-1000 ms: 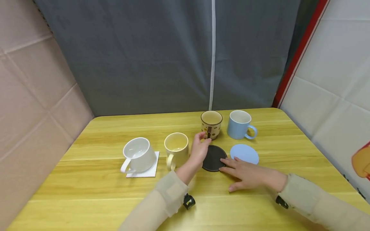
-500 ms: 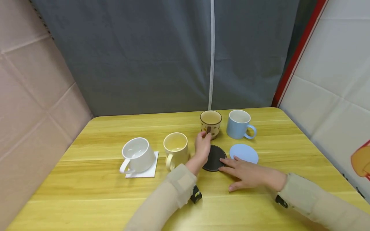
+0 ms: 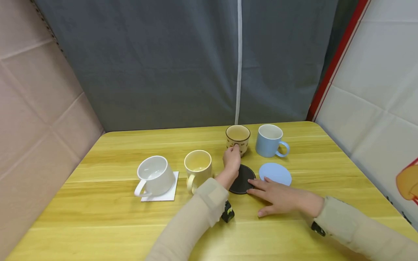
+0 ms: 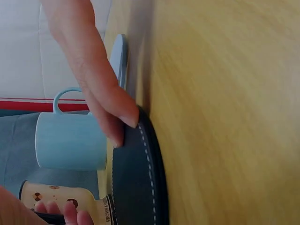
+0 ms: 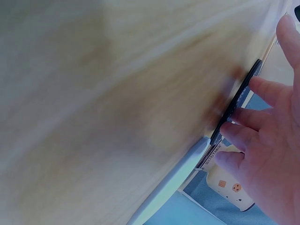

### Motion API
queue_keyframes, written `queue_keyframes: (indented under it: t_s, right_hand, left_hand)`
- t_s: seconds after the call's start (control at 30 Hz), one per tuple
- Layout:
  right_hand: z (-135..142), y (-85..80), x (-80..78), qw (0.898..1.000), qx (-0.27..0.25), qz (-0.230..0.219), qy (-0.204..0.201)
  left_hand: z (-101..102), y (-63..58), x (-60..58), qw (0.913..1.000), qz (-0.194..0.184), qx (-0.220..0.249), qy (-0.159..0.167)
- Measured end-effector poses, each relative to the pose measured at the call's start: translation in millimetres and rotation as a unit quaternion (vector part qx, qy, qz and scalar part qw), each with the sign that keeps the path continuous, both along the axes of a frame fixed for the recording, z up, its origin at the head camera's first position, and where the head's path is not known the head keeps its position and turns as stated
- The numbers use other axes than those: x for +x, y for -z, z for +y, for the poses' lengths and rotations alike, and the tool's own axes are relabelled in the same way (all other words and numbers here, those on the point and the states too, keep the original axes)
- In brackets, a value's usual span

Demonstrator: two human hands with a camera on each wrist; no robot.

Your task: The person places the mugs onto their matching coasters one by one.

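My left hand [image 3: 231, 160] grips the dark handle of a cream patterned mug [image 3: 244, 146] near the back of the table. In the left wrist view, its curled fingers [image 4: 80, 217] close around that handle. In front of the mug lies a round black coaster [image 3: 241, 185] with pale stitching along its edge. My right hand [image 3: 279, 196] is spread palm down, two fingertips [image 4: 127, 116] touching the coaster's right edge. Beyond the right hand is a round light-blue coaster [image 3: 276, 172], with a light-blue mug [image 3: 267, 146] standing behind it.
Just left of my left forearm stands a yellow mug [image 3: 203, 175]. Farther left, a white mug [image 3: 162, 183] sits on a square white coaster [image 3: 171, 195]. A grey curtain [image 3: 163, 72] hangs behind the wooden table [image 3: 107, 203].
My left hand has moved forward from beside the patterned mug's handle, and its fingers have closed on the handle. The right hand stays in place on the black coaster.
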State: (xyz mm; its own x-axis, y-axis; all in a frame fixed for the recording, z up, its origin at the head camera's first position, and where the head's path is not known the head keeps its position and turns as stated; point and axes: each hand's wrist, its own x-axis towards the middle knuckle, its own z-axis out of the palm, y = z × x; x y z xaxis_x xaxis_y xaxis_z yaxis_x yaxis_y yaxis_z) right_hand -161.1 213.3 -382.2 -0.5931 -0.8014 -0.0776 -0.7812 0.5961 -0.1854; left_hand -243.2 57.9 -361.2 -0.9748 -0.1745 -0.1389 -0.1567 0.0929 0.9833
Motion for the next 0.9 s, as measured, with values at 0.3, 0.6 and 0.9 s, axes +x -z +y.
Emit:
queue_keyframes:
  t_s: [0.3,0.6,0.9]
  right_hand:
    - [0,1.3,-1.2,1.000,-0.004,0.020,-0.009]
    - [-2,-0.9,0.1,1.000,0.000,-0.002,0.001]
    - [-2,-0.1,0.3,1.000,0.000,-0.005,0.002]
  left_hand:
    - [-3,6.4,-5.8,0.9987,0.014,-0.049,0.009]
    - [-4,7.9,-2.7,0.9973,0.028,-0.066,0.015]
    - [-7,5.9,4.9,0.9981,0.025,-0.051,0.025]
